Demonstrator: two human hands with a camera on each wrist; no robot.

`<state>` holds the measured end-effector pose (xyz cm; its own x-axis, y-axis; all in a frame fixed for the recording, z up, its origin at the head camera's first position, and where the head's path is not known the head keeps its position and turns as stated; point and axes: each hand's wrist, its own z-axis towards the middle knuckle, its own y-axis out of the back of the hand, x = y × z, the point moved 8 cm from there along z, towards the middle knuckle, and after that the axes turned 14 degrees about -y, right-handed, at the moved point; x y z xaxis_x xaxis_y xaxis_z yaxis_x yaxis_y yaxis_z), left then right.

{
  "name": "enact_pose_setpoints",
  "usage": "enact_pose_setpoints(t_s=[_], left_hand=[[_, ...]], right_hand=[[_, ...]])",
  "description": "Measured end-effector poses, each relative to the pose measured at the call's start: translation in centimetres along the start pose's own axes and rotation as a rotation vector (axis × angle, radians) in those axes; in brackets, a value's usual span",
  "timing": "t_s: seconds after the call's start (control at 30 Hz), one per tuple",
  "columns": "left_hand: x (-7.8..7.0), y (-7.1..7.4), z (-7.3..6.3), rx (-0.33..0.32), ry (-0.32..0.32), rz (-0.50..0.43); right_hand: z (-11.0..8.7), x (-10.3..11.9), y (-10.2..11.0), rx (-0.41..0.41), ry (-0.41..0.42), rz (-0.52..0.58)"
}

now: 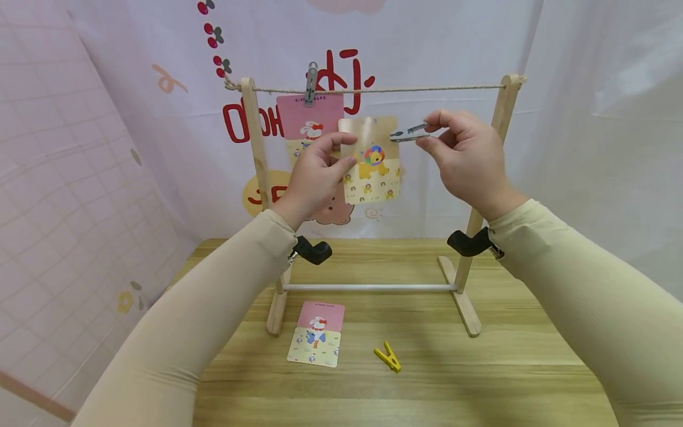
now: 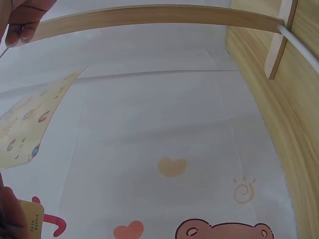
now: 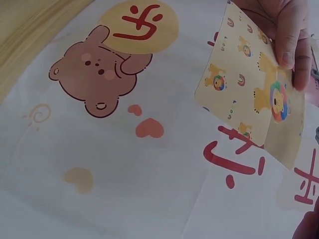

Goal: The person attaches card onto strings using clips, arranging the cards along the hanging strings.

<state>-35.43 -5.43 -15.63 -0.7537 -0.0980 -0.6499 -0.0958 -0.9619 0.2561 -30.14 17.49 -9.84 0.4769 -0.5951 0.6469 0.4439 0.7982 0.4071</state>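
My left hand (image 1: 315,178) pinches a yellow card with a lion on it (image 1: 373,184) by its left edge, thumb in front. In the right wrist view, the card (image 3: 244,74) is slightly bent along its fold. My right hand (image 1: 472,155) pinches a grey clothespin (image 1: 411,136) between thumb and fingers, its tips right at the card's upper right edge. Both hands are below the rope (image 1: 427,89). Behind the left hand, a pink and yellow rabbit card (image 1: 290,112) hangs from the rope under another grey clothespin (image 1: 312,83).
A wooden frame with two posts (image 1: 510,107) and a white lower bar (image 1: 368,287) stands on the wooden table (image 1: 427,391). On the table lie a second rabbit card (image 1: 325,314) and a yellow clothespin (image 1: 392,360). A printed white cloth (image 1: 427,47) hangs behind.
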Motion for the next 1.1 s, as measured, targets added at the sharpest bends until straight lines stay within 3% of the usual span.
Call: enact_pose_setpoints(t_s=[0.7,1.1], left_hand=[[-1.2,0.5,1.9,-0.017,-0.062,0.016],[-1.8,0.8,2.5,-0.027,-0.104,0.095]], right_hand=[[2.8,3.7,0.6,-0.049,0.015,-0.042],[4.5,5.1,0.4,-0.067,0.031,-0.174]])
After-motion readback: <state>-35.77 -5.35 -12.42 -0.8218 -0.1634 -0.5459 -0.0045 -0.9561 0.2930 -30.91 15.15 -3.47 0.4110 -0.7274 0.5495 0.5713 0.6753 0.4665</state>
